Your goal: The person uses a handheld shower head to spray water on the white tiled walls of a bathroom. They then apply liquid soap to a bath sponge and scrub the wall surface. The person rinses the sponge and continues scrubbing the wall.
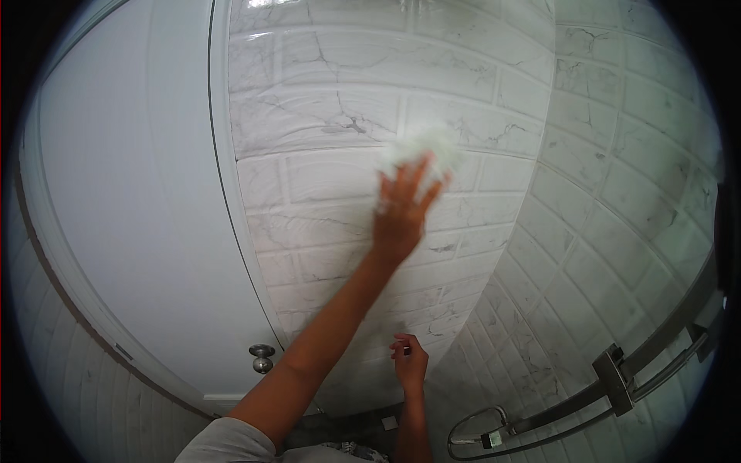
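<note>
My left hand (403, 204) reaches up the tiled wall (332, 174) with its fingers spread. Under the fingertips is a pale, whitish-green cloth or sponge (432, 147), pressed to the tiles; motion blur hides its exact kind. Lower down, my right hand (410, 361) hangs in front of the wall, well apart from the cloth. Its fingers are loosely bent with gaps between them, and I see nothing held there.
At the left stands a white door (131, 193) with a round metal knob (262, 358) beside my left forearm. A shower rail (614, 380) with a hose (532, 450) runs along the right-hand tiled wall (610, 231).
</note>
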Demonstrator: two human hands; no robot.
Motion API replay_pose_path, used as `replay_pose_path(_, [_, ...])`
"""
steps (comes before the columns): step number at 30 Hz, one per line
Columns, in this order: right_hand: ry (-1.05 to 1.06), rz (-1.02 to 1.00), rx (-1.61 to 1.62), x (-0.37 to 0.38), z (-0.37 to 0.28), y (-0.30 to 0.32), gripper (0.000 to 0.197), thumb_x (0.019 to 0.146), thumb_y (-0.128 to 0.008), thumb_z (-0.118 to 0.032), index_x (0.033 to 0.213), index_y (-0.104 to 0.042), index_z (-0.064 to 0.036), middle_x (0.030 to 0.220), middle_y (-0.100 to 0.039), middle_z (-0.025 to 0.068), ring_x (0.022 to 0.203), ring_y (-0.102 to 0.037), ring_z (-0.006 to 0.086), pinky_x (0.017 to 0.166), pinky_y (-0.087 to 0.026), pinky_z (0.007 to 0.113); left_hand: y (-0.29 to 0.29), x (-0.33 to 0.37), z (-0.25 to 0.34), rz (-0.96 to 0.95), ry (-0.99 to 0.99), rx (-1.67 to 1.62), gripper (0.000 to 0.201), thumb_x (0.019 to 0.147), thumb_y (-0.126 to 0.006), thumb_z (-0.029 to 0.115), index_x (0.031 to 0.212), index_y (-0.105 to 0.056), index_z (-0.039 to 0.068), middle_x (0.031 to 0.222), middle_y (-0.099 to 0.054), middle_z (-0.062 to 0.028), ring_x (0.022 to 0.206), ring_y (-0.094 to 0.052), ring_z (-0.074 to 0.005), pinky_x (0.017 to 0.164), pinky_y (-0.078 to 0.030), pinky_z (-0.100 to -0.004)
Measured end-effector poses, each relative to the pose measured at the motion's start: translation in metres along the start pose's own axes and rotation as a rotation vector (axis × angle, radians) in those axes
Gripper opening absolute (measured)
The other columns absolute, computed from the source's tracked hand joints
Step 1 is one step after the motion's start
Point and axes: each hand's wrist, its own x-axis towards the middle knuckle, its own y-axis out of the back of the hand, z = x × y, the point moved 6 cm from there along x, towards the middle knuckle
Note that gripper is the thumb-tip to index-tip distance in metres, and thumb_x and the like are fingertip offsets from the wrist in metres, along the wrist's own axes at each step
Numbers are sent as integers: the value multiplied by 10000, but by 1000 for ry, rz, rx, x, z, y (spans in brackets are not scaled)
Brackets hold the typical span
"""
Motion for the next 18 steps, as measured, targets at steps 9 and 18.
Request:
replay_pose_path(9, [10,40,7,4,15,8,174,831,-513,-7,978,-597,-48,716,-636,57,581,-606,136,549,-476,259,37,-187,-32,-166,131,165,578,755,-466,-27,1244,-528,277,1399,-380,-69,1325,-289,-291,1058,-4,-596])
replay_pose_path(18, [-22,35,14,5,16,4,166,833,-511,-14,972,-596,-46,716,-636,53,571,-603,133,545,-473,256,105,-79,-75,418,327,113,561,695,-441,-92,1219,-532,85,1412,-295,-211,1333,-214,-394,1081,-111,-547])
